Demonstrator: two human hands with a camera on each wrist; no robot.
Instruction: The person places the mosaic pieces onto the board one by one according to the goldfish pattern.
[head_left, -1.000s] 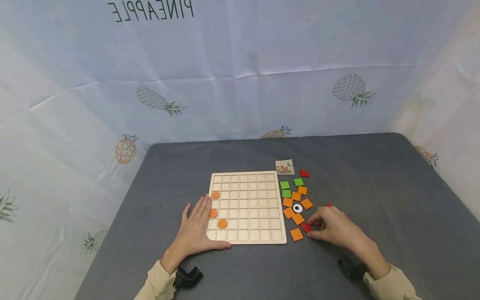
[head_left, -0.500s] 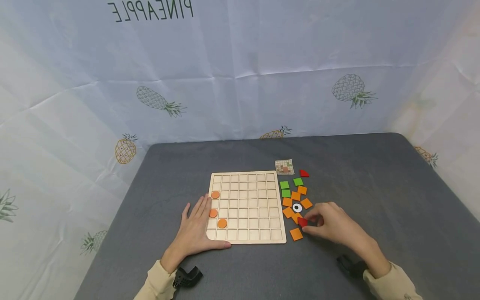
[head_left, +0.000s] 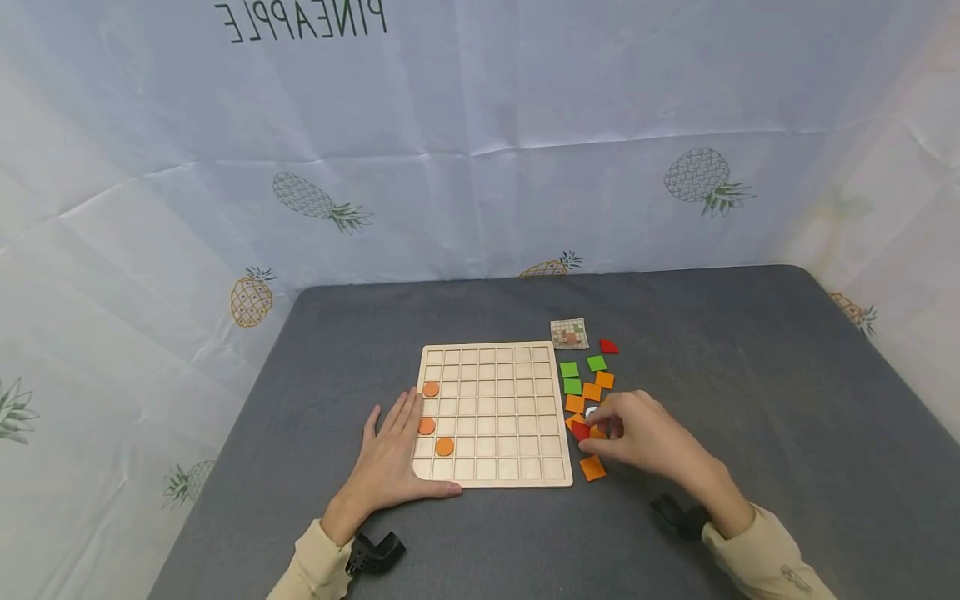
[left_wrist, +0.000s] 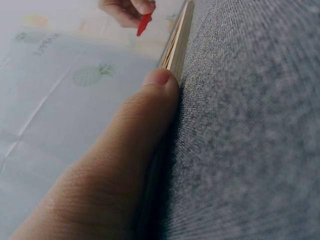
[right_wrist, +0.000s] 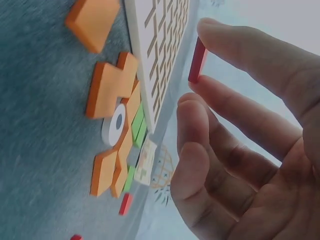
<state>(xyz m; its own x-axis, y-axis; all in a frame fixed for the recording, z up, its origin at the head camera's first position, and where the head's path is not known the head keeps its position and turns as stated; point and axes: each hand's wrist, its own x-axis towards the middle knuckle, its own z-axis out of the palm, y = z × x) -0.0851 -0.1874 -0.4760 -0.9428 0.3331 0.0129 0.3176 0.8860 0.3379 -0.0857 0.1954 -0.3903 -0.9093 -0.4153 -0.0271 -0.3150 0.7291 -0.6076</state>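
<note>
My right hand (head_left: 648, 435) pinches a red piece with a curved edge (head_left: 580, 431) between thumb and index finger, up over the loose orange tiles. In the right wrist view the red piece (right_wrist: 198, 61) stands edge-on between the fingertips, raised off the table. My left hand (head_left: 390, 462) lies with straight fingers along the left edge of a wooden grid board (head_left: 507, 427), its thumb at the front edge. Three orange discs (head_left: 445, 447) sit in cells on the board's left side. Its other visible cells hold nothing.
Right of the board lie several orange square tiles (head_left: 592, 468), green squares (head_left: 572, 387) and a white disc with a dark centre (right_wrist: 115, 125). Behind them are a small pattern card (head_left: 569, 334) and another red piece (head_left: 609, 346). A pineapple-print cloth (head_left: 480, 217) hangs behind the table.
My right hand has taken the red piece from the table and moved it left and away from me, over the orange tiles toward the board. The left hand stays put.
</note>
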